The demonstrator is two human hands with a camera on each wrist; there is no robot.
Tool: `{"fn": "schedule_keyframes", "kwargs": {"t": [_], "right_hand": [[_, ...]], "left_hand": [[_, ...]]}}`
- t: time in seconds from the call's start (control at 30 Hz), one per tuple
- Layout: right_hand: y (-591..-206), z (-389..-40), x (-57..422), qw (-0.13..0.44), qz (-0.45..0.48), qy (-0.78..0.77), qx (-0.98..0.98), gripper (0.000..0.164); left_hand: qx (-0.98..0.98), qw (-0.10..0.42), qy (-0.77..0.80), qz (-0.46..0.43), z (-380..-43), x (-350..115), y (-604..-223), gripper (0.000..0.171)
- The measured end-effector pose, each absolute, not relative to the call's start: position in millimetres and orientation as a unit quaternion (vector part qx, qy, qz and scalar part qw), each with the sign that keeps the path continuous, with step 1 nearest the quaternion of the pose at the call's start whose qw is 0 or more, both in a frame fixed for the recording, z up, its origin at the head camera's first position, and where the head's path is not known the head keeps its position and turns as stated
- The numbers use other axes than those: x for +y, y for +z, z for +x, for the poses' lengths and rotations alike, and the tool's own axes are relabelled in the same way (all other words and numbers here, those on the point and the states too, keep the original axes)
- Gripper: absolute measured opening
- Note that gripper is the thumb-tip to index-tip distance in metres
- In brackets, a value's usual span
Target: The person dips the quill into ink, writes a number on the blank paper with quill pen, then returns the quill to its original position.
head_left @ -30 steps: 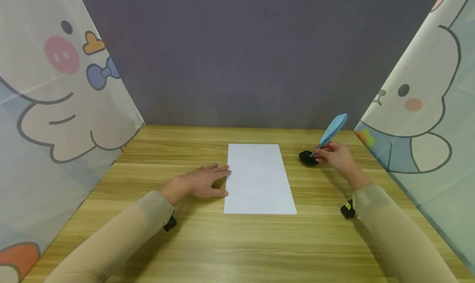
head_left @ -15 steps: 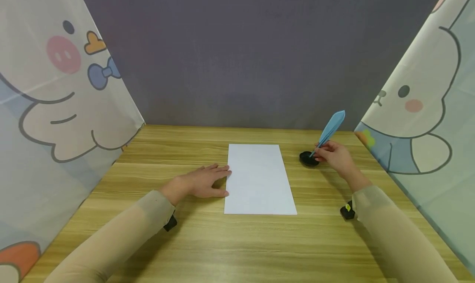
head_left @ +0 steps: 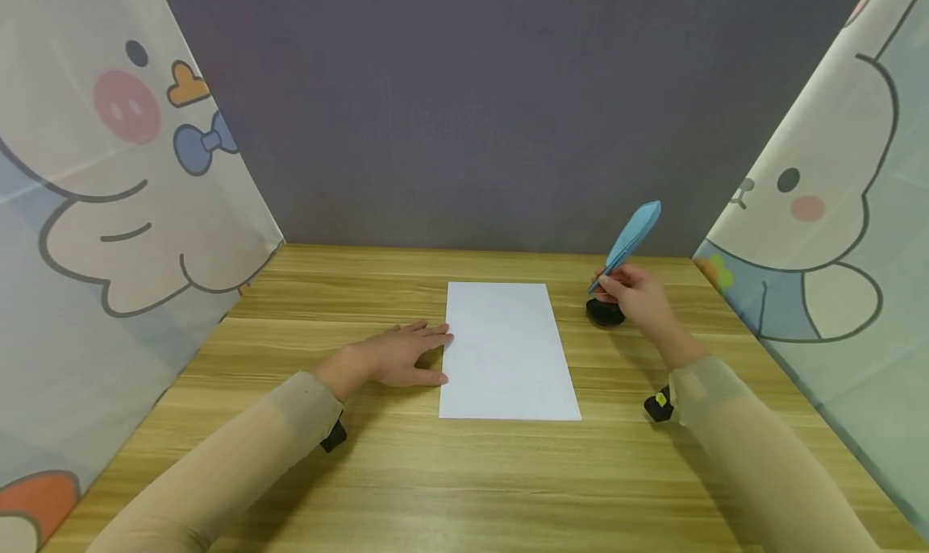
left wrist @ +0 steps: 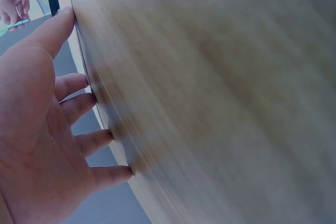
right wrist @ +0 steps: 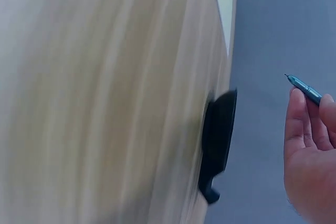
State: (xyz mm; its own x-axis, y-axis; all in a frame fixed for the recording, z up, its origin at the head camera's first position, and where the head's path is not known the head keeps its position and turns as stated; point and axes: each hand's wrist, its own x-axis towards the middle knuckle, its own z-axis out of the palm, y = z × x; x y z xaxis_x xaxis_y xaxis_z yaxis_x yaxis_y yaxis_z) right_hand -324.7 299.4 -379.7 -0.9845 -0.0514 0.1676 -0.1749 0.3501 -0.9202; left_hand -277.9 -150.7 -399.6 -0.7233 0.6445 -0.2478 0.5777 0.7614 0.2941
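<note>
My right hand [head_left: 642,299] pinches a blue feather-topped pen [head_left: 630,237] between thumb and fingers. The pen leans, its feather up to the right, with the tip raised above a small black dish [head_left: 606,313]. In the right wrist view a gap shows between the pen [right wrist: 307,89] tip and the black dish [right wrist: 219,129], which has a short handle-like spout. A blank white sheet of paper [head_left: 508,351] lies flat mid-table. My left hand [head_left: 397,357] rests at the paper's left edge, fingers spread, fingertips touching it; the left wrist view shows those fingertips [left wrist: 107,136] down on the surface.
The wooden table [head_left: 464,480] ends at a dark grey upright panel [head_left: 479,118]. White cloth with cartoon figures hangs along the left [head_left: 167,239] and right sides. The dish stands to the right of the paper, with bare wood between them.
My right hand has lifted the pen up and leftward, out of the black dish. The left hand and the paper have stayed in place.
</note>
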Motion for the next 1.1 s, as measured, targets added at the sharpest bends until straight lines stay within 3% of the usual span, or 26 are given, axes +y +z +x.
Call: {"fn": "schedule_keyframes", "kwargs": {"t": [1.1], "right_hand": [[-391, -370, 205, 0.026, 0.075, 0.586, -0.807, 0.035]], "left_hand": [[0.923, 0.165, 0.094, 0.334, -279, -151, -400, 0.085]]}}
